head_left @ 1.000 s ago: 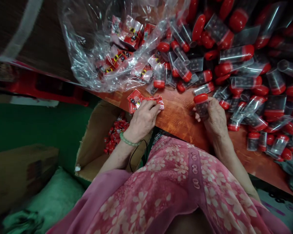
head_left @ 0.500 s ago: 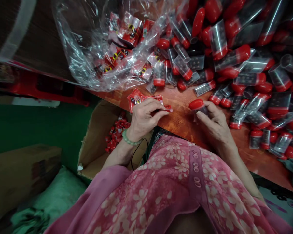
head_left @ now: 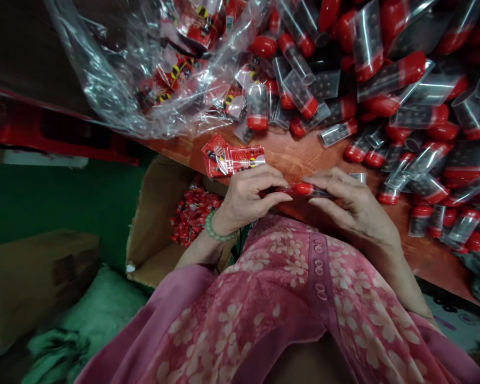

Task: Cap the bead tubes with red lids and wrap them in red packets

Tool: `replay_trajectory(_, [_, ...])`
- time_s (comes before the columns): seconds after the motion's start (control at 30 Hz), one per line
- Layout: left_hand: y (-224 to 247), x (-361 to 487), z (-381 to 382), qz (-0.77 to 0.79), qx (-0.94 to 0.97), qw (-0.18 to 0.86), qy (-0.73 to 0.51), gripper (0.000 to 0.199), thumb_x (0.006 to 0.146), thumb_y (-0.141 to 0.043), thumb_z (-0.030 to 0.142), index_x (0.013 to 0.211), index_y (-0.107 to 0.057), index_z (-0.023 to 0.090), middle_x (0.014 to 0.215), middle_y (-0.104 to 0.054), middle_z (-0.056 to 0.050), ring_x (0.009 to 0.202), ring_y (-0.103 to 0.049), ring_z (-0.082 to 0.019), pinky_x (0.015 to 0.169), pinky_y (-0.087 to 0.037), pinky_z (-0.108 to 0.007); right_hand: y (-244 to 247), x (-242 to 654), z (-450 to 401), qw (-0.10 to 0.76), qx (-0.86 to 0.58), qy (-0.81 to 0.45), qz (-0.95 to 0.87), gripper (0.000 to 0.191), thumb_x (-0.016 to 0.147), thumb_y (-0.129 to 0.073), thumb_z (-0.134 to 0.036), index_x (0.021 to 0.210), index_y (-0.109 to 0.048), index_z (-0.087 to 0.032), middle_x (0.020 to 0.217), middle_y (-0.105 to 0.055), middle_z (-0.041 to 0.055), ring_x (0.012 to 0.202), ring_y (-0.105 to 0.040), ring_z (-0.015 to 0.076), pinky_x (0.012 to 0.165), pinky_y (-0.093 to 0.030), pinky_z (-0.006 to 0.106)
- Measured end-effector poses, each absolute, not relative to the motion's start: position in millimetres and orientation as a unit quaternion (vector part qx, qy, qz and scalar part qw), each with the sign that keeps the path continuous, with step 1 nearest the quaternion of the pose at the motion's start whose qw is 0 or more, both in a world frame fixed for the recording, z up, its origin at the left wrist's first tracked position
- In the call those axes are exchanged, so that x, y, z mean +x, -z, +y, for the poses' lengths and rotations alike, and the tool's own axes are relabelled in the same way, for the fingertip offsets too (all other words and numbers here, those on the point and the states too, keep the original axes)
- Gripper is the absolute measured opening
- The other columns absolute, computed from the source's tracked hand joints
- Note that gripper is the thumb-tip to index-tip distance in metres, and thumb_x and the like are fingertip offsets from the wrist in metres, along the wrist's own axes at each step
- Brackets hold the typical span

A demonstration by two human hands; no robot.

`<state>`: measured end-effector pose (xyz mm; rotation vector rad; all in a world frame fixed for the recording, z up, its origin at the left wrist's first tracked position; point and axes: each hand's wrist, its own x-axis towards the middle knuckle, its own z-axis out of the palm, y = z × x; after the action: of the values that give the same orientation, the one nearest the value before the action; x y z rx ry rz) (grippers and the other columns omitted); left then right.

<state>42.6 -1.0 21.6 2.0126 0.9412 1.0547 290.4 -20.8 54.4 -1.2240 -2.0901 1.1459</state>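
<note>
My left hand (head_left: 256, 193) pinches a red printed film sleeve (head_left: 282, 189), mostly hidden behind the fingers. In my right hand (head_left: 350, 204) is a small clear container with a red end (head_left: 303, 190), held between thumb and fingers. The red end points left and meets the sleeve; I cannot tell whether it is inside it. Flat red printed sleeves (head_left: 246, 156) lie on the table (head_left: 288, 146) just beyond my left hand. A large pile of similar clear containers with red ends (head_left: 416, 178) spreads to the right.
An open clear plastic bag (head_left: 116, 109) with more printed sleeves lies at the back left. Below the table's left edge stands a cardboard box (head_left: 144, 224) holding many small red wrapped pieces (head_left: 192, 213). A green sack (head_left: 104, 298) rests on the floor.
My right hand has brought the container left and turned its red end toward the sleeve. My left hand has shifted slightly right, and the two hands are now close together. The view has shifted slightly.
</note>
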Motion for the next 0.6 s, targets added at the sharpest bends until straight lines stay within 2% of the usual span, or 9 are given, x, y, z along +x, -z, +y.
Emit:
replay_trajectory(0.27, [-12,47,-5,0.350,0.805,0.335,-0.342,0.020,0.093,-0.073,0.038,0.089,-0.075,0.018,0.084,-0.076,-0.004,0.074,-0.071,-0.012,0.066,-0.056,-0.024,-59,295,-18,0.092,-0.439,-0.388,-0.805,0.035,0.106,-0.050,-0.041,0.133,-0.068,-0.026,0.109,-0.070,0.0088,0.092,-0.070,0.0223,0.080,-0.057,0.035])
replay_trajectory(0.43, [-6,48,-6,0.340,0.805,0.344,-0.344,0.016,0.094,-0.071,0.032,0.091,-0.075,0.017,0.086,-0.076,-0.005,0.075,-0.071,-0.012,0.067,-0.056,-0.023,-60,296,-14,0.063,-0.421,-0.383,-0.820,0.037,0.107,-0.047,-0.039,0.134,-0.067,-0.023,0.104,-0.069,0.0088,0.087,-0.068,0.0215,0.077,-0.055,0.034])
replay_trajectory(0.6, [-3,50,-6,0.337,0.807,0.371,-0.314,0.021,0.097,-0.068,0.036,0.092,-0.077,0.017,0.088,-0.076,-0.005,0.076,-0.070,-0.011,0.069,-0.055,-0.023,-63,296,-7,0.022,-0.405,-0.394,-0.825,0.033,0.105,-0.049,-0.034,0.130,-0.069,-0.024,0.102,-0.069,0.0083,0.086,-0.068,0.0216,0.074,-0.053,0.033])
